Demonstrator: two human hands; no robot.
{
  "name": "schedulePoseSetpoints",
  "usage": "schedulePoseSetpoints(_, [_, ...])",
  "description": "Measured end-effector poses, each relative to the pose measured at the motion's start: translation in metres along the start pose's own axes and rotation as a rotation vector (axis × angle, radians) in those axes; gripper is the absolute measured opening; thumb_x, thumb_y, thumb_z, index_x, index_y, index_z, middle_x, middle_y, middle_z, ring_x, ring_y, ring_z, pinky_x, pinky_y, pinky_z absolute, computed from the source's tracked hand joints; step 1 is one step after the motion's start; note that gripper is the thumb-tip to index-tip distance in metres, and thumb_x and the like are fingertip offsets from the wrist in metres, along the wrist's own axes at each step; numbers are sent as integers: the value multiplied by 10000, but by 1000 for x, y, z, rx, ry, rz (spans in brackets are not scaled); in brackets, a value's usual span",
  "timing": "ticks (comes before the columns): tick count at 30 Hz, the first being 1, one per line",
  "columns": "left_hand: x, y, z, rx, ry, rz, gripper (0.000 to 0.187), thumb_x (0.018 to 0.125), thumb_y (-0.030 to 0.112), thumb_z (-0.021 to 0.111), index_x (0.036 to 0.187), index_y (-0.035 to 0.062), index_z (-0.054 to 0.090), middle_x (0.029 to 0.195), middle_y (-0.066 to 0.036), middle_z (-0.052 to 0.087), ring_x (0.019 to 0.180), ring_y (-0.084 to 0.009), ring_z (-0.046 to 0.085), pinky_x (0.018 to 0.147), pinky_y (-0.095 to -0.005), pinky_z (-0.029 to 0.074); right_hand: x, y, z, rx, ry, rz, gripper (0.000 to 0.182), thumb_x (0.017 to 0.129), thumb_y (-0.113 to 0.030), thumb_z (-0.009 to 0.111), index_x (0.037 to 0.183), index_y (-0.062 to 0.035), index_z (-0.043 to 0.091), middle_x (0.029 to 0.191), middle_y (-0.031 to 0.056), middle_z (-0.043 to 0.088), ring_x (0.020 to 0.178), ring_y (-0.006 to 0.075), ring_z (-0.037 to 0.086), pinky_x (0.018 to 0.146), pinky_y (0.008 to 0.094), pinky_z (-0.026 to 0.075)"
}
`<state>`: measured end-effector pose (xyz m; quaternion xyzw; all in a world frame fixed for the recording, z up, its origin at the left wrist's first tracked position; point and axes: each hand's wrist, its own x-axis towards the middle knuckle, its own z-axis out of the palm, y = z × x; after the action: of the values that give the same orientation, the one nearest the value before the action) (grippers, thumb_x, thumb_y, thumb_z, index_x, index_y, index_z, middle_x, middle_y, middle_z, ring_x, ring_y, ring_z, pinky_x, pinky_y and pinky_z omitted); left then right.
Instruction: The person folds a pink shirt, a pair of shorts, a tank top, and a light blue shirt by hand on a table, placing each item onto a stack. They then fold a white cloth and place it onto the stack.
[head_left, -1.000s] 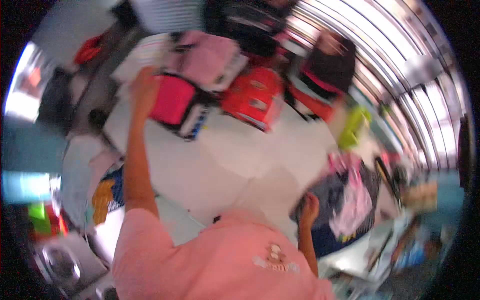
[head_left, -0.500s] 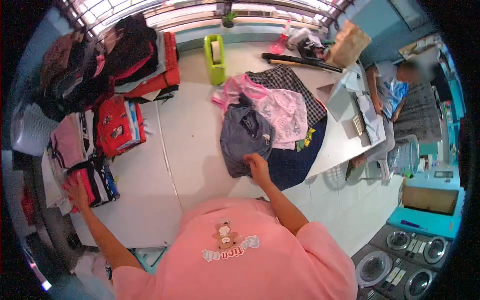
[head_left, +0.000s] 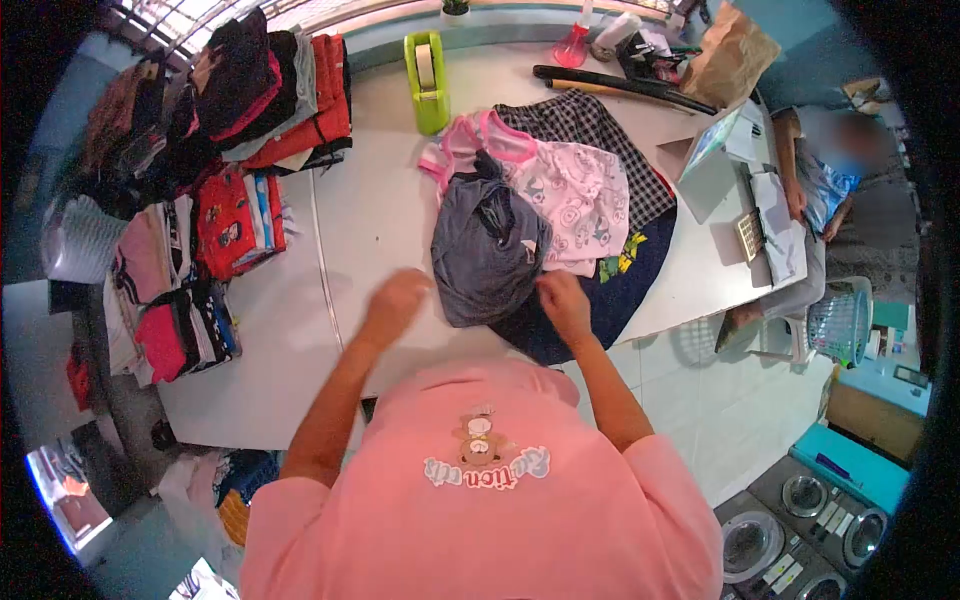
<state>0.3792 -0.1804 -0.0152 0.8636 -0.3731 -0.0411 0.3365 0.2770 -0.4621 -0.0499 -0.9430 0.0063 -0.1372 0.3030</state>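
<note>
A dark grey garment (head_left: 485,255) lies bunched on the table in front of me, on top of a pink printed top (head_left: 585,195). Black-and-white checked fabric (head_left: 580,125) and a dark navy cloth (head_left: 625,315) spread out beneath them. My right hand (head_left: 565,308) has curled fingers at the grey garment's lower right edge, beside the pink top's hem; what they pinch, if anything, is hidden. To the left of the grey garment, my left hand (head_left: 398,305) is above the table, apart from the cloth, its fingers smeared by motion.
Folded clothes (head_left: 230,225) stand in stacks along the left side. A green tape dispenser (head_left: 427,85) is at the back, with dark rolls (head_left: 625,88) and a paper bag (head_left: 728,60) farther right. Another person (head_left: 825,190) sits at the right by papers and a calculator (head_left: 749,235).
My left hand has left the folded stack and come over to the grey garment's left side. My right hand has shifted rightward along the garment's edge. The camera view has shifted slightly.
</note>
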Motion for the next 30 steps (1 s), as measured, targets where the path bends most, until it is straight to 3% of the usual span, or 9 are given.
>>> schedulePoseSetpoints(3, [2,36,48,35,-332,3,260,642,133,606,879,52,536,901,-99,497,892,-273,489,756,-378,405,-4,-9,13,58,-186,-260,166,656,-88,583,818,-80,548,825,93,511,800,253,507,669,350,437])
schedulePoseSetpoints(9, [-3,27,77,238,-360,-47,172,717,137,545,865,55,517,892,-102,519,873,-276,494,739,-391,391,0,-25,40,-34,-387,-411,186,670,-172,582,833,-93,541,851,85,504,836,262,481,711,358,401])
schedulePoseSetpoints(11, [1,26,73,91,-290,-129,144,752,143,521,863,53,503,847,-101,520,819,-260,508,711,-377,399,6,-23,45,-62,-402,-432,185,676,-168,577,842,-95,541,853,87,504,842,257,477,719,355,393])
schedulePoseSetpoints(13, [12,31,63,-58,-214,-204,122,787,150,496,860,52,488,802,-99,522,766,-244,521,684,-363,407,15,-27,39,-11,-469,-250,198,702,-134,559,886,-62,547,885,105,529,857,276,495,733,360,398])
schedulePoseSetpoints(15, [25,35,52,-441,-20,-544,130,826,166,465,870,44,466,633,-89,525,620,-240,545,586,-330,425,21,-22,43,234,-426,-116,209,716,-112,542,913,-45,543,902,115,543,862,292,504,742,357,402])
schedulePoseSetpoints(18, [48,34,26,-620,69,-620,113,838,160,469,870,52,454,682,-81,531,659,-226,549,606,-312,428,60,-31,28,548,-460,180,215,763,-75,490,966,-15,528,921,132,570,851,302,536,754,335,414])
schedulePoseSetpoints(22, [63,52,-4,-409,203,-370,130,811,121,514,890,44,445,848,-91,525,762,-208,526,672,-322,425,123,-70,-18,671,-310,197,198,804,-104,466,981,-36,525,889,104,566,799,205,541,726,297,415])
schedulePoseSetpoints(24, [71,62,-13,-156,362,28,179,762,105,566,908,37,487,1041,-127,491,945,-271,489,806,-354,399,146,-88,-29,687,-318,232,196,820,-117,458,988,-38,522,880,95,564,788,175,535,723,286,413])
schedulePoseSetpoints(30, [87,68,-21,73,501,-33,292,657,79,625,932,35,538,1234,-201,334,1134,-349,354,915,-395,335,184,-154,-66,955,-242,61,158,853,-114,429,967,-56,522,831,60,549,759,121,527,678,238,421])
